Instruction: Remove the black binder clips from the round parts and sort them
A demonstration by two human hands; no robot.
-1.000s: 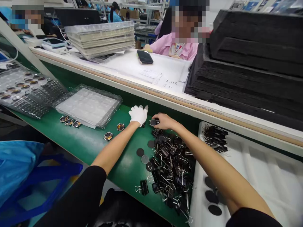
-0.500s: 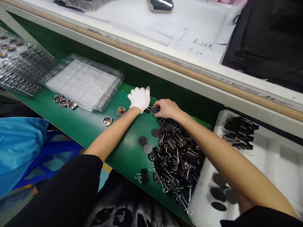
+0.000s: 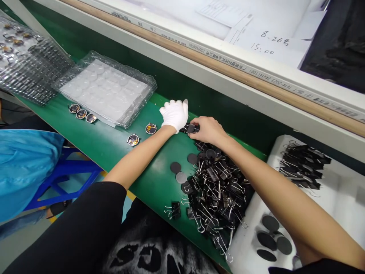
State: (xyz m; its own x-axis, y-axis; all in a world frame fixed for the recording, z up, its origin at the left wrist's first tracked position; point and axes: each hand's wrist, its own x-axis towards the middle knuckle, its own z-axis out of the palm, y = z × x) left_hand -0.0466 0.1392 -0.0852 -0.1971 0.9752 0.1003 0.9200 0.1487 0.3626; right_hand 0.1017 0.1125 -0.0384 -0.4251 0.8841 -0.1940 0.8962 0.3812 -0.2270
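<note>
My left hand [image 3: 175, 114], in a white glove with the thumb tip uncovered, is closed with its fingers curled; what they hold is hidden behind the hand. Right beside it, my bare right hand [image 3: 209, 130] pinches a black binder clip [image 3: 191, 128] between thumb and fingers. More dark clip parts lie between the two hands. Below my right hand spreads a heap of black binder clips [image 3: 213, 186] with silver wire handles. Dark round discs [image 3: 175, 167] lie along the heap's left edge. Two round watch-like pieces [image 3: 133, 140] rest left of my left forearm.
Stacked clear plastic trays [image 3: 114, 121] stand on the green bench [image 3: 151, 179], with several watch-like pieces [image 3: 81, 113] in front. More filled trays [image 3: 31, 68] rise at far left. A white foam tray [image 3: 245, 243] at right holds clips and discs. A shelf edge [image 3: 199, 57] crosses above.
The view has shifted slightly. My right fingers have moved over the piece beside my left hand, where a round dark disc showed before and a squarish black clip shows now.
</note>
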